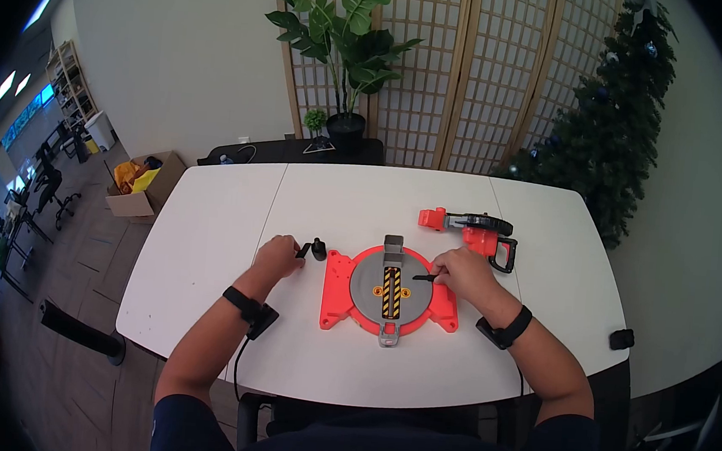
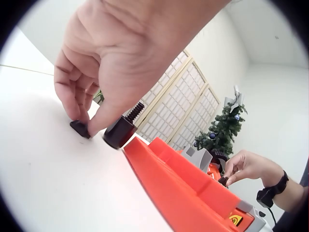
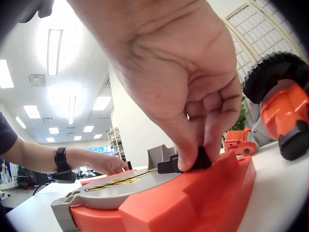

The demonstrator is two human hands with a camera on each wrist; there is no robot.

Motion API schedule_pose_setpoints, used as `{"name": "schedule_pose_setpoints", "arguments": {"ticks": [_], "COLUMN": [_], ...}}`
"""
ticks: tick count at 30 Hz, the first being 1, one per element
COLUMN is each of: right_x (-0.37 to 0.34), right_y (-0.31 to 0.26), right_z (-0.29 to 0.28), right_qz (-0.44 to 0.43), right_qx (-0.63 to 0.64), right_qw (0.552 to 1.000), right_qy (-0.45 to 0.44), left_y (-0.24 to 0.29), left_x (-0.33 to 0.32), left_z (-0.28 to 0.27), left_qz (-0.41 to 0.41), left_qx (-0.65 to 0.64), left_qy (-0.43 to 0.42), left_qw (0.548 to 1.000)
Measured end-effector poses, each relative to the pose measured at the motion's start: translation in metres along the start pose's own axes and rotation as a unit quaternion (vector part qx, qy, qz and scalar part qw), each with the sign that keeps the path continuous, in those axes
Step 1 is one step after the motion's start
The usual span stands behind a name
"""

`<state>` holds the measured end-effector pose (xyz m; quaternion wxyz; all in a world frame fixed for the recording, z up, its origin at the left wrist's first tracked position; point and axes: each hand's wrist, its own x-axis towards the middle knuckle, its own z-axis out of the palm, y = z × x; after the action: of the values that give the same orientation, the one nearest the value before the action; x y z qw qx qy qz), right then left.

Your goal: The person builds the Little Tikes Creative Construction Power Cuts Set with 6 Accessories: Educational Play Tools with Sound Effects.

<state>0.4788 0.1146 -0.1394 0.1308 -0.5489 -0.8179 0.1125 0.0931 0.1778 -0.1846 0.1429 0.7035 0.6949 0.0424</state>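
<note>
My left hand pinches a small black plastic piece against the white tabletop between thumb and fingertips. Close beside it stands a black knob with a threaded shaft. To the right lies a toy miter saw's red base, with a grey round turntable and a striped yellow-black strip down its middle. Over the turntable's right edge, my right hand pinches another black plastic piece; its exact kind is partly hidden by the fingers.
Behind my right hand lies the red toy saw head with its black toothed blade and handle. A small black object sits at the table's right edge. Beyond the white table are a potted plant and a cardboard box.
</note>
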Motion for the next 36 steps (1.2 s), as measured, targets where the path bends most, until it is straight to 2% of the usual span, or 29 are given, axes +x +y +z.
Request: {"name": "schedule_pose_setpoints", "arguments": {"ticks": [2, 4, 8, 10, 11, 13, 14, 16, 18, 21, 24, 25, 29, 36], "right_x": [0.000, 0.000, 0.000, 0.000, 0.000, 0.000, 0.000, 0.000, 0.000, 0.000, 0.000, -0.001, 0.000, 0.001], "right_y": [0.000, 0.000, 0.004, 0.004, 0.004, 0.004, 0.004, 0.005, 0.004, 0.003, 0.004, 0.004, 0.004, 0.007], "right_z": [0.000, 0.000, 0.003, 0.002, 0.002, 0.001, 0.001, 0.002, 0.001, 0.000, 0.001, 0.001, -0.001, 0.001], "right_qz": [0.009, 0.000, -0.007, -0.007, -0.007, -0.008, -0.008, -0.013, -0.010, -0.006, -0.008, -0.010, -0.005, -0.004], "right_qx": [0.005, -0.002, 0.005, 0.009, 0.009, 0.018, 0.018, 0.018, 0.016, 0.018, 0.023, 0.024, 0.036, 0.040], "right_qw": [1.000, 1.000, 1.000, 1.000, 1.000, 1.000, 1.000, 1.000, 1.000, 1.000, 1.000, 1.000, 0.999, 0.999], "right_qy": [-0.010, -0.004, 0.007, 0.007, 0.007, 0.005, 0.005, 0.009, 0.006, 0.005, 0.009, 0.011, 0.001, -0.005], "left_y": [0.002, 0.004, 0.005, 0.003, 0.000, -0.002, -0.001, 0.004, 0.012, 0.030, 0.045, 0.052, 0.057, 0.060], "left_x": [-0.002, -0.004, -0.011, -0.011, -0.010, -0.008, -0.008, -0.009, -0.013, -0.022, -0.032, -0.037, -0.032, -0.029], "left_z": [-0.003, -0.008, -0.014, -0.018, -0.019, -0.025, -0.028, -0.039, -0.047, -0.054, -0.055, -0.056, -0.042, -0.030], "left_qz": [0.011, -0.011, -0.022, -0.037, -0.036, 0.003, 0.003, 0.063, 0.085, 0.130, 0.162, 0.157, 0.183, 0.236], "left_qx": [0.012, 0.034, 0.020, -0.075, -0.075, -0.183, -0.183, -0.290, -0.311, -0.353, -0.289, -0.279, -0.241, -0.162], "left_qy": [0.015, -0.030, -0.034, -0.052, -0.052, 0.041, 0.041, 0.095, 0.094, 0.015, -0.098, -0.111, -0.130, -0.111], "left_qw": [1.000, 0.999, 0.999, 0.995, 0.995, 0.982, 0.982, 0.950, 0.942, 0.926, 0.938, 0.941, 0.944, 0.952]}}
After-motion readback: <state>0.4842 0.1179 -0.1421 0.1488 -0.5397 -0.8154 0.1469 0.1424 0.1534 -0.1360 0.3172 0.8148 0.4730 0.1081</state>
